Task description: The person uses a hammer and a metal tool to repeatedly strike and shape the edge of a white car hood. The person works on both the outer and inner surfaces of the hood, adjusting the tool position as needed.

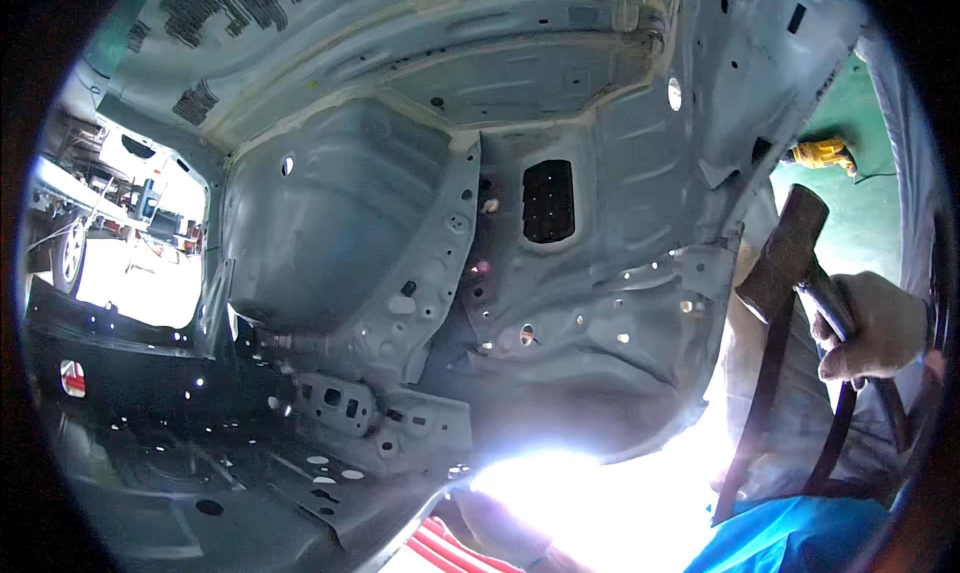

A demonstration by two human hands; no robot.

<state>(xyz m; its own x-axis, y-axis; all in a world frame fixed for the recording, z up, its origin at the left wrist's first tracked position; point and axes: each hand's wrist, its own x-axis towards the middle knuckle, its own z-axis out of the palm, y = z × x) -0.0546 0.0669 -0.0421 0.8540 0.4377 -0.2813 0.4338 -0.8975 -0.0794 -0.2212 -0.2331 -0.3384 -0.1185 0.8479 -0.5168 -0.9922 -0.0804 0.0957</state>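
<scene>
The single fisheye view looks down from the left of the wearer's head into a grey car body shell (340, 213), near enough that it fills most space left of the right hand (876, 325).

My pale-gloved right fingers (846, 359) are around the handle of a dark metal hammer (787, 251), just right of the grey sheet-metal car body shell (640, 188) that spreads before me. Beyond the hammer's head, a yellow power tool (826, 154) lies on the green floor (868, 223). Bright blue cloth (795, 535) sits below my fingers. At far left, through an opening in the shell, stands a round spoked wheel (70, 255).
</scene>
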